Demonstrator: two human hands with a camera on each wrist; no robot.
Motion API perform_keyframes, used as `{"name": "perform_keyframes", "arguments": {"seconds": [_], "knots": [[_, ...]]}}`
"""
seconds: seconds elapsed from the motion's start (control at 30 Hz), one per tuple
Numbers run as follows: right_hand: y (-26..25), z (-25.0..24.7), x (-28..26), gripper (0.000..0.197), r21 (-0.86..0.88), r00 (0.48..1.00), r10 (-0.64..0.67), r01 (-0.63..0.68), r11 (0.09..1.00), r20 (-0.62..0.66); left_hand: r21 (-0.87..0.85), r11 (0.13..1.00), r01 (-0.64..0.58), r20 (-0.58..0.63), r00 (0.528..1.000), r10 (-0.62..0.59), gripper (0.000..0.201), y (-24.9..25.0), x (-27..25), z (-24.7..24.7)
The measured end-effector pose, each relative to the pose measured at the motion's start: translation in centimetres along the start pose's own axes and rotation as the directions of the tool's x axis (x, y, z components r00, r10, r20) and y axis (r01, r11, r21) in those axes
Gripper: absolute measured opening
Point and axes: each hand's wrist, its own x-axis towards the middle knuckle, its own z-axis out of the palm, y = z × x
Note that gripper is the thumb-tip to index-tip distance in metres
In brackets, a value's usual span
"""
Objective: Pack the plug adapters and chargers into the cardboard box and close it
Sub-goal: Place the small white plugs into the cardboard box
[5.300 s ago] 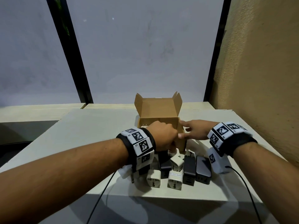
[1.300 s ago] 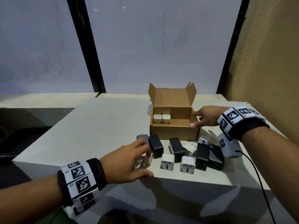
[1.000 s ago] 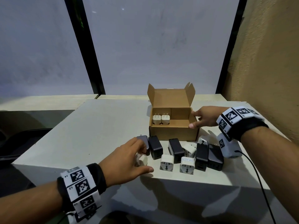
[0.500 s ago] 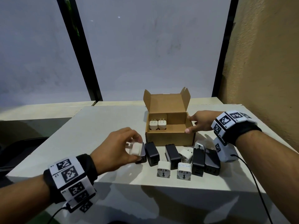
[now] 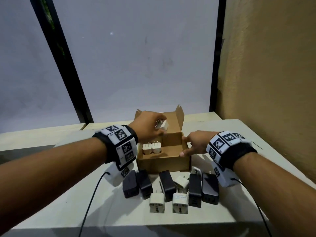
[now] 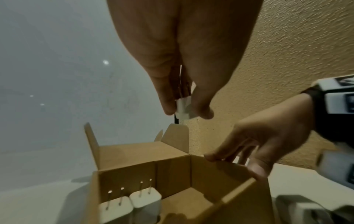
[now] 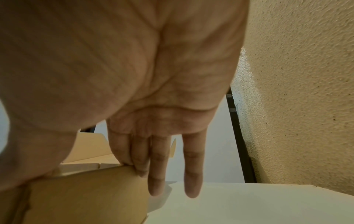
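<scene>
The open cardboard box stands on the table, with two white chargers prongs-up in its left rear corner. My left hand hovers over the box's back left and pinches a third white charger between thumb and fingers. My right hand rests on the box's right wall with fingers straight down its outside and the thumb at the front corner. In front of the box lie several black chargers and white plug adapters.
The box lid stands upright at the back. A textured wall runs close along the table's right side. The table's front edge lies just behind the row of adapters. Wrist cables trail over it.
My left hand picked a white charger off the table left of the row and carried it up over the box. The right hand stayed on the box's right wall.
</scene>
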Motion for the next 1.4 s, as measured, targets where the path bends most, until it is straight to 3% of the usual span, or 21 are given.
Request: {"name": "perform_keyframes", "arguments": {"seconds": [0.23, 0.43, 0.57, 0.73, 1.03, 1.4], "knots": [[0.4, 0.5, 0.3, 0.076, 0.031, 1.0, -0.005, 0.006, 0.999, -0.027, 0.164, 0.984, 0.073, 0.176, 0.979, -0.103, 0.052, 0.5, 4.9, 3.4], [0.6, 0.6, 0.5, 0.079, 0.035, 0.999, -0.021, 0.023, 0.999, -0.04, 0.343, 0.933, 0.109, 0.294, 0.931, -0.217, 0.035, -0.3, 6.3, 5.6], [0.7, 0.7, 0.5, 0.081, 0.023, 0.998, -0.03, 0.031, 0.999, -0.05, 0.431, 0.9, 0.063, 0.355, 0.905, -0.233, 0.027, -0.4, 6.5, 6.3], [0.8, 0.7, 0.5, 0.079, -0.012, 0.997, -0.065, 0.065, 0.998, -0.051, 0.592, 0.805, -0.037, 0.397, 0.882, -0.252, 0.045, 1.0, 6.8, 6.0], [1.1, 0.7, 0.4, 0.079, -0.025, 0.992, -0.109, 0.107, 0.994, -0.059, 0.658, 0.747, -0.096, 0.458, 0.838, -0.296, 0.049, 2.6, 7.3, 6.1], [1.2, 0.9, 0.4, 0.071, 0.007, 0.991, -0.112, 0.113, 0.994, -0.069, 0.727, 0.631, -0.271, 0.464, 0.871, -0.161, 0.041, 3.8, 6.6, 7.2]]}}
